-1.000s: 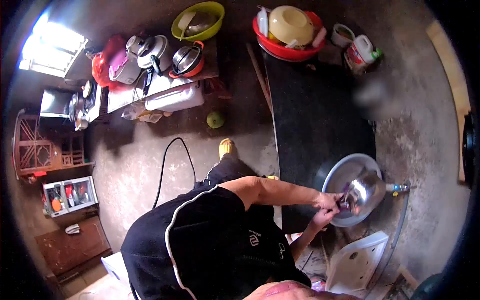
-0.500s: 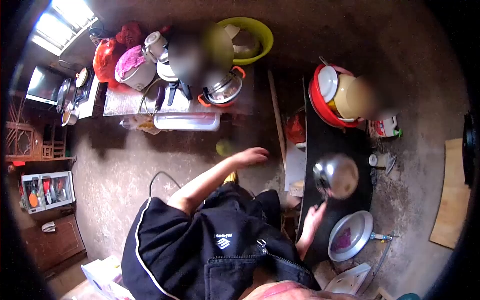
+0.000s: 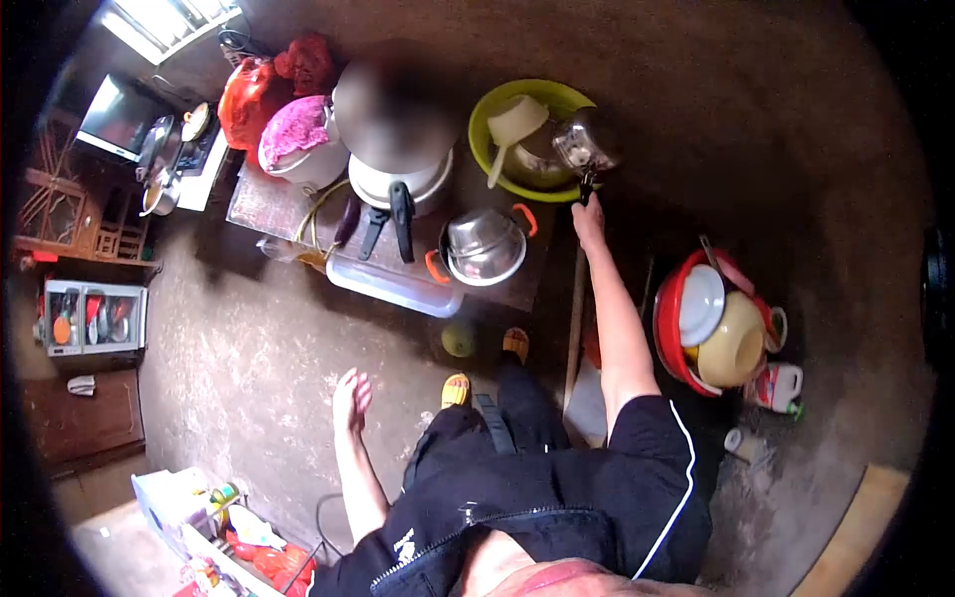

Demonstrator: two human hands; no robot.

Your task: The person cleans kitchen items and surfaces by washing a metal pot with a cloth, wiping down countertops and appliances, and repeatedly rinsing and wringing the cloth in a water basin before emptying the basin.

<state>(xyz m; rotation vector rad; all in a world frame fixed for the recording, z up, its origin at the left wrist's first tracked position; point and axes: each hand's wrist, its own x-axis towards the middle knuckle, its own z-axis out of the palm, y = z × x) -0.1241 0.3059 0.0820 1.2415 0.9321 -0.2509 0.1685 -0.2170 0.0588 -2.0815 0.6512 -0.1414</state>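
My right hand point(image 3: 589, 214) is stretched forward, its fingers closed round the black handle of a shiny metal saucepan point(image 3: 585, 142). The saucepan is at the right side of a yellow-green basin point(image 3: 481, 134), overlapping its rim; whether it touches the basin I cannot tell. Inside the basin lie a pale long-handled dipper point(image 3: 517, 121) and a metal vessel partly hidden by it. My left hand point(image 3: 351, 400) hangs over the floor at the left, fingers apart and holding nothing.
A table point(image 3: 261, 204) bears a metal pot with orange handles point(image 3: 484, 246), a black-handled pressure cooker point(image 3: 403, 194) and a pink-covered pot point(image 3: 298, 139). At right sits a red basin point(image 3: 669, 328) of bowls. A round green object point(image 3: 459, 339) lies on the floor near my feet.
My right hand has carried the saucepan from the dark counter at right up to the yellow-green basin. My left hand has swung back to the left. My body and view have turned.
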